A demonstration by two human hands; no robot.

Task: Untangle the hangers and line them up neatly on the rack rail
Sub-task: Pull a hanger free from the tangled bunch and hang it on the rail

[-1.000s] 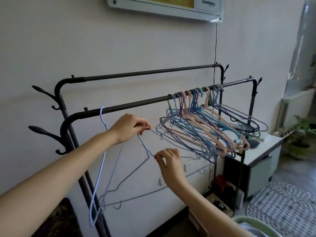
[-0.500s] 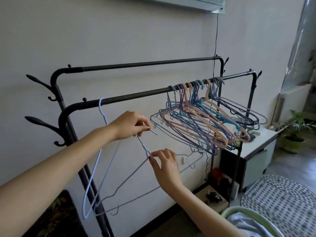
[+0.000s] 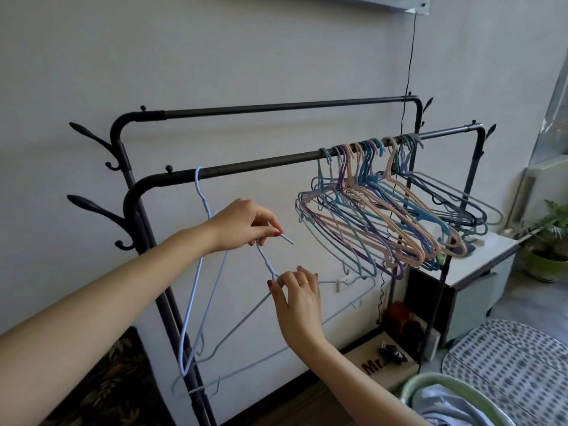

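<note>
Meanwhile, little about the grip itself changes over the last second, but the hands sink a touch below the front rail (image 3: 261,163) and draw slightly closer to each other. The left hand (image 3: 246,224) keeps its fingertips pinched on the hook of a pale grey wire hanger (image 3: 267,265), whose free tip pokes out to the right of the fingers. The right hand (image 3: 296,290) keeps its pinch on the same hanger's twisted neck, just below the left hand. The hanger is off the rail and held in the air below it, its shoulders slanting down toward the left foot of the rack. A pale blue wire hanger (image 3: 196,272) hangs alone near the left end of the front rail, and its lower part seems to cross the held one; whether they are truly hooked together cannot be told. The bundle of coloured plastic hangers (image 3: 384,216) crowds the right half of the rail, skewed and overlapping. The back rail (image 3: 276,108) carries nothing. Judging from this, the held hanger is nearly freed, hanging it beside the blue one looks like the next move, and the bundle remains to be sorted.
</note>
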